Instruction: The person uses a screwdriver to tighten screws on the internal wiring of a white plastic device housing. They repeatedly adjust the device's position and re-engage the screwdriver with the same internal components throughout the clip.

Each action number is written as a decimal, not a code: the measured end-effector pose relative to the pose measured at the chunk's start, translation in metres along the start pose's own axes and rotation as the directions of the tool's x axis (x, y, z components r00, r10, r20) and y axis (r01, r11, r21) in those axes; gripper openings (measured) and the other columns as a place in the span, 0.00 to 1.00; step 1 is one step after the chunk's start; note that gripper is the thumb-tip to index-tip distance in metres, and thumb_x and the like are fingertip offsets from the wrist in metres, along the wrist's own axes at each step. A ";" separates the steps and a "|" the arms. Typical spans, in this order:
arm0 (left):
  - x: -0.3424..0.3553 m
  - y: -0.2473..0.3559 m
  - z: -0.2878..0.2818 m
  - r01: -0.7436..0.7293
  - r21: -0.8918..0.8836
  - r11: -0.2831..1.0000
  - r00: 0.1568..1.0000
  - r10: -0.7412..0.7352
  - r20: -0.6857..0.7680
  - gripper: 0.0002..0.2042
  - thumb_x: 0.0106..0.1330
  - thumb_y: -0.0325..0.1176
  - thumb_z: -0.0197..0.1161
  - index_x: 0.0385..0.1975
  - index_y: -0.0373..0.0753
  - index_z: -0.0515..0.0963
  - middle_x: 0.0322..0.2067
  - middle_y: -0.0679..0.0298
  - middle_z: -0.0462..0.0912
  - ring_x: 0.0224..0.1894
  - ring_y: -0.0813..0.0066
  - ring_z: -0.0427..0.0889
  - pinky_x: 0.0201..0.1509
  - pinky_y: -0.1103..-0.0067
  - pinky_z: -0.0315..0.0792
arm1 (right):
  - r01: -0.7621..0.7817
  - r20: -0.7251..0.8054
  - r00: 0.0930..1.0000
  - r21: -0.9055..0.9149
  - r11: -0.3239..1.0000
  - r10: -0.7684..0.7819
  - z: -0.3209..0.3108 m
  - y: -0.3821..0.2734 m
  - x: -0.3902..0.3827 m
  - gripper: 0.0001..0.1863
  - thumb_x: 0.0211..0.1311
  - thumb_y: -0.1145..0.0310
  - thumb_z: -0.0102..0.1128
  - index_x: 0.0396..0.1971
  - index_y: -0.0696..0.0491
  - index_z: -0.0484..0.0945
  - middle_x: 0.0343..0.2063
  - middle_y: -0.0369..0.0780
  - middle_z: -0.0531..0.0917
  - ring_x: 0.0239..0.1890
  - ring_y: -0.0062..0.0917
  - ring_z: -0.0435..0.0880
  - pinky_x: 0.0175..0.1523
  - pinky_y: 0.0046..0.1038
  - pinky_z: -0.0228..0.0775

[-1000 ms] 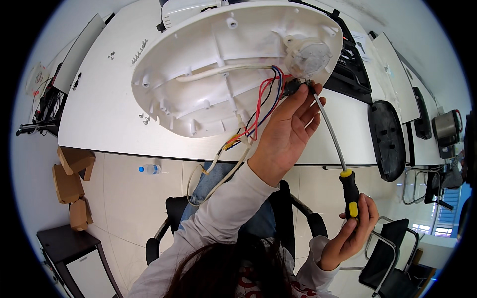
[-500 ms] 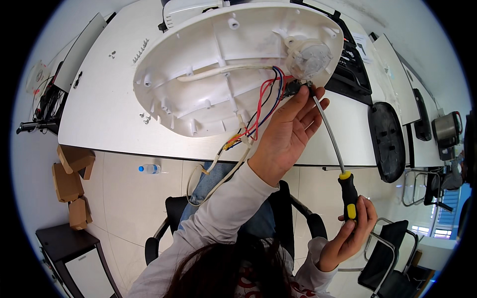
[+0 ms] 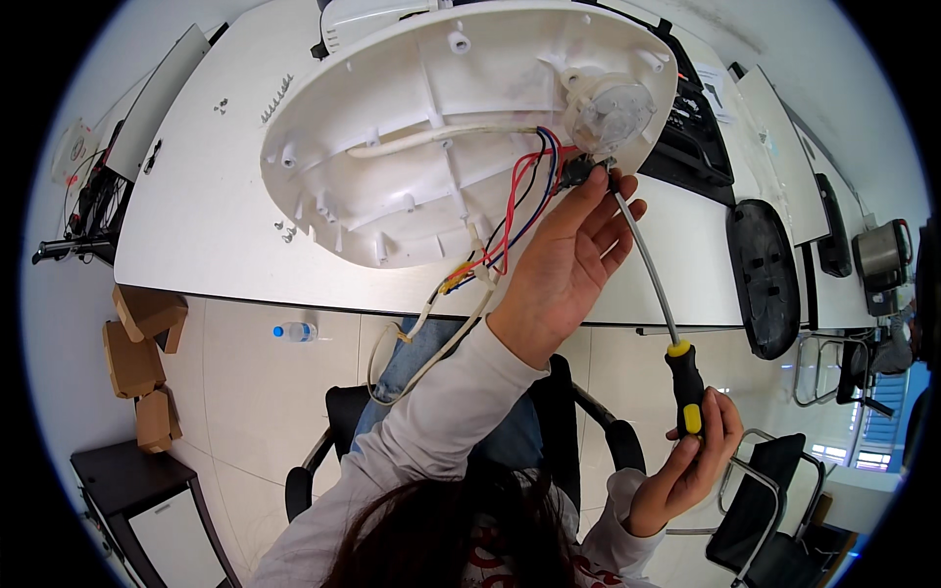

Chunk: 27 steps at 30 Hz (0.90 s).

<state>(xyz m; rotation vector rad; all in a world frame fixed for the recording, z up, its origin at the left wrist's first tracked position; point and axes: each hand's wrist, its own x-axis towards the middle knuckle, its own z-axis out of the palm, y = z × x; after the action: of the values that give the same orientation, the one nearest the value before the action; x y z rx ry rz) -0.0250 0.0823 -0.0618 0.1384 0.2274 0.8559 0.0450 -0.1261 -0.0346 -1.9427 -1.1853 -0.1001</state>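
A white oval plastic shell lies with its hollow inside up on the table, its near edge toward me. My left hand pinches a small black switch-like part with metal bits, just below a round translucent housing in the shell. Red, blue and black wires run to that part and join a white cable hanging over the table edge. In my right hand is the end of a black-and-yellow screwdriver. Its shaft slants up to the black part; the fingers of my left hand hide the exact tip contact.
Loose screws lie in groups on the white table left of the shell. An open black tool case sits behind its right end, with a black oval cover nearby. A bottle and cardboard boxes are on the floor.
The shell and my left hand have shifted very slightly to the left. Both hands keep the same holds, and the screwdriver stays at nearly the same slant.
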 end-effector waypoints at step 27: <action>-0.174 0.118 -0.037 -0.257 0.919 -0.298 0.505 0.770 0.391 0.05 0.52 0.24 0.62 0.28 0.39 0.76 0.22 0.70 0.75 0.24 0.84 0.74 0.23 0.86 0.61 | -0.336 0.570 0.808 0.653 -0.678 0.149 0.011 0.025 0.014 0.25 0.59 0.77 0.49 0.57 0.57 0.58 0.49 0.43 0.64 0.39 0.28 0.64 0.37 0.25 0.63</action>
<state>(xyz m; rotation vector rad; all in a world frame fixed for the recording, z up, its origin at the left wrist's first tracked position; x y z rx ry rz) -0.2315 0.0276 -0.0478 1.6476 1.3054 1.5932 0.0685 -0.1133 -0.0509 -0.1973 -0.0179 1.1959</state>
